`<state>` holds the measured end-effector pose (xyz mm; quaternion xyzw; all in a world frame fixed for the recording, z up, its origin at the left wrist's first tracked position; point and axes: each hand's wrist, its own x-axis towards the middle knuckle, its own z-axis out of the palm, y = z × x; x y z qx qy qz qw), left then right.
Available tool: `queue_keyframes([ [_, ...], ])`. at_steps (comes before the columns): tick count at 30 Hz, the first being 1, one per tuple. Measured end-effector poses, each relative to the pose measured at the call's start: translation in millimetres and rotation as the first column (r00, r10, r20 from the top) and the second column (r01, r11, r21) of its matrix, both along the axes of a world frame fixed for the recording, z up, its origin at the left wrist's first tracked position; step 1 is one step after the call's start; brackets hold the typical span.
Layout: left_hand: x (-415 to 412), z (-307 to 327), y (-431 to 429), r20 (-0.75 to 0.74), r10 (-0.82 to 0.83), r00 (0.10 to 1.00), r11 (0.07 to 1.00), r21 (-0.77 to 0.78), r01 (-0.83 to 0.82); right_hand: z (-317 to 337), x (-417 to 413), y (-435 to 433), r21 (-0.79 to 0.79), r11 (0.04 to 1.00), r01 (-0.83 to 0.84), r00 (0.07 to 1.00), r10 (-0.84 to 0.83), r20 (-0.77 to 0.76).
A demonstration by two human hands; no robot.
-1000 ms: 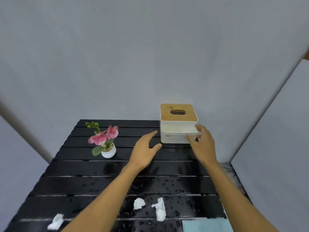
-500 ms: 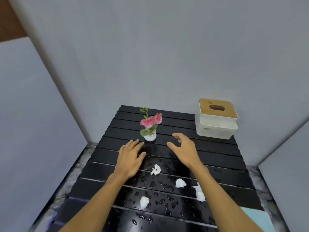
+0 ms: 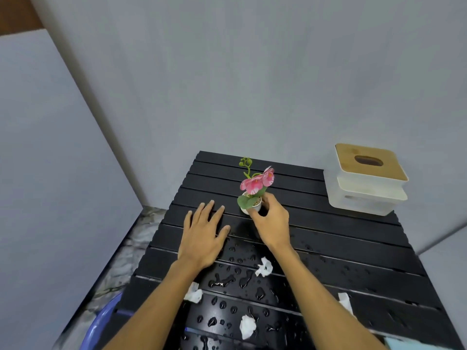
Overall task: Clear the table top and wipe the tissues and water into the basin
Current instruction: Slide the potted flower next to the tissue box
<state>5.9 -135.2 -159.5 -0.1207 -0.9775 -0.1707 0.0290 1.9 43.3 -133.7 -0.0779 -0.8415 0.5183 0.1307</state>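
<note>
The blue basin [image 3: 101, 322] is cut off at the bottom left corner, so only a part of its rim shows beside the table [image 3: 328, 238]. A pale blue cloth [image 3: 414, 346] is also cut by the bottom edge at 5 o'clock. The right forearm hides a part of one tissue [image 3: 345, 301], and the small white flower pot [image 3: 250, 207] is half covered by a leaf and by the fingers.

The right hand [image 3: 273, 223] reaches forward, thumb and fingers curled around the pot and touching it. The left hand [image 3: 202, 236] lies flat and open on the slats at 9 o'clock of the pot, holding nothing.

The black slatted table is wet with many water drops [image 3: 227, 281] in its near half. Crumpled white tissues lie there between and beside the forearms [image 3: 264, 267] [image 3: 193, 294] [image 3: 247, 327]. A tissue box [image 3: 366, 180] with wooden lid stands at 2 o'clock.
</note>
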Motion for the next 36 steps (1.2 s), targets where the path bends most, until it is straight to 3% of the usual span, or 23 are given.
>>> queue_keyframes([
  [13,-41.1,2.0,48.4,-0.014,-0.097,0.995,0.991,0.094,0.098,-0.8,-10.5,46.9,0.001,0.993,0.118,0.992,-0.118,-0.043],
  [24,-98.4,4.6,127.7,-0.005,-0.182,0.983,0.981,0.062,0.182,-2.8,-36.1,104.7,-0.014,0.964,0.266,0.963,-0.267,-0.033],
  [27,-101.8,-5.8,131.2,-0.04,-0.16,0.986,0.987,0.004,0.16,-4.5,-48.7,114.0,-0.027,0.956,0.294,0.954,-0.295,-0.055],
  [36,-105.9,-8.7,132.0,-0.069,-0.151,0.986,0.987,0.036,0.154,-9.6,-82.4,124.3,-0.078,0.922,0.38,0.921,-0.384,-0.063],
])
